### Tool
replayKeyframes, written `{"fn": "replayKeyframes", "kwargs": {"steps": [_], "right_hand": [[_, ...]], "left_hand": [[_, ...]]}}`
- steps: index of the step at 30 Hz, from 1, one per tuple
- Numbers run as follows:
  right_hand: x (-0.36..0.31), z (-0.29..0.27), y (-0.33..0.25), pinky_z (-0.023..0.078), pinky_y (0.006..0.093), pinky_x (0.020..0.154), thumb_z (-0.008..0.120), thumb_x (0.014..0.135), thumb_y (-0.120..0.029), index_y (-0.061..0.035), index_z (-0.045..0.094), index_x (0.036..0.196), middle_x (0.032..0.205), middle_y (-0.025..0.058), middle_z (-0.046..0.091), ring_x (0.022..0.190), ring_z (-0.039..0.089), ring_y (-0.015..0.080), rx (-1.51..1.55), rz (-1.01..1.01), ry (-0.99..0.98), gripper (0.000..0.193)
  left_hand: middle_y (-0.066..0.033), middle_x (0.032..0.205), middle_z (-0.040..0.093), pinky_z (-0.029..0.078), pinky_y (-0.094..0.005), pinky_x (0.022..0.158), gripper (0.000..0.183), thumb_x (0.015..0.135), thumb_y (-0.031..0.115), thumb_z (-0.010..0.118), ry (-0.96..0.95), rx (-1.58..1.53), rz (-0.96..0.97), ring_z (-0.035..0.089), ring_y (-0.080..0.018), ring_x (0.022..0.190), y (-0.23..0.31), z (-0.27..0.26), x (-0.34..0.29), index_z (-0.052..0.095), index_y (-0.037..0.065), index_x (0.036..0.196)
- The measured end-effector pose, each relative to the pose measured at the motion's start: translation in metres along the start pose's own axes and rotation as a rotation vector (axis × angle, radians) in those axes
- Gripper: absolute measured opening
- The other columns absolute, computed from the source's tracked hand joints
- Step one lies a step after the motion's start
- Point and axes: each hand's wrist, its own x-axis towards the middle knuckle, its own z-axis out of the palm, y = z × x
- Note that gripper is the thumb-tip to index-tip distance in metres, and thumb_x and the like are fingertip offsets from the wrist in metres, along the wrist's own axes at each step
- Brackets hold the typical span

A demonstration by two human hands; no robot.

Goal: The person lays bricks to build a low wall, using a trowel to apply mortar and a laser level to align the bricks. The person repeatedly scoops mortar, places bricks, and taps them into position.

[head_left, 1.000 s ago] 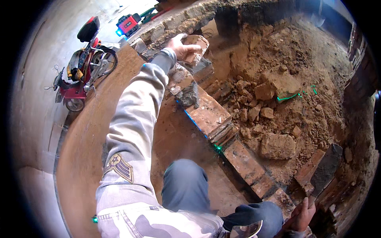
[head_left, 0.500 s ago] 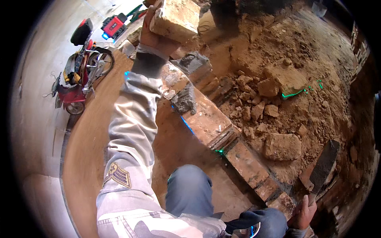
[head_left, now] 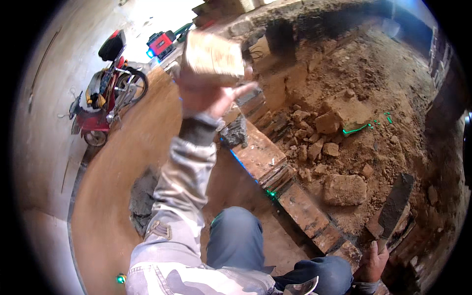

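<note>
My left hand [head_left: 209, 96], blurred by motion, holds up a pale brick [head_left: 212, 55] at the far end of a low brick wall [head_left: 258, 150]. The brick rests across the palm and fingers, with the thumb stretched out to the right. Below that hand, a dab of grey mortar [head_left: 235, 132] sits on top of the wall. At the lower right my right hand [head_left: 372, 263] is closed round the handle of a trowel [head_left: 397, 204]. Its dark, mortar-smeared blade points away from me, above some broken bricks.
Loose earth [head_left: 364, 83] and brick rubble [head_left: 314, 140] lie right of the wall. A grey mortar heap [head_left: 142, 199] is on the floor beside my left arm. A red motorcycle [head_left: 103, 98] and a red laser level [head_left: 161, 44] stand at the far left. My knee [head_left: 235, 236] is close to the wall.
My left hand has come nearer with the brick, and its thumb now points out sideways. The mortar heap behind my left arm has come into sight. The right hand and trowel have barely moved.
</note>
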Motion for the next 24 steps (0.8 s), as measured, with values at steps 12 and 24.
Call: {"fn": "replayKeyframes", "kwargs": {"steps": [12,24], "right_hand": [[-0.008,-0.007,0.017,0.026,0.0258,0.036,0.062,0.101,-0.019,-0.0128,0.049,0.088,0.058,-0.0055,0.038,0.041,0.033,0.0059,0.023,0.039,0.017,0.020],[-0.003,-0.012,0.032,0.026,0.0245,0.034,0.058,0.103,-0.018,-0.0100,0.051,0.096,0.057,-0.0053,0.040,0.040,0.033,0.0048,-0.018,0.120,0.097,0.012]], "left_hand": [[-0.0116,0.126,0.065,0.057,-0.0563,0.086,0.062,0.090,0.050,0.064,0.170,0.549,-0.209,0.067,-0.0300,0.107,0.023,-0.042,0.036,0.053,0.011,0.137],[-0.0221,0.146,0.052,0.043,-0.0356,0.112,0.123,0.060,0.057,0.092,0.330,2.008,-0.205,0.053,-0.0285,0.133,-0.021,-0.099,0.141,0.037,-0.001,0.152]]}}
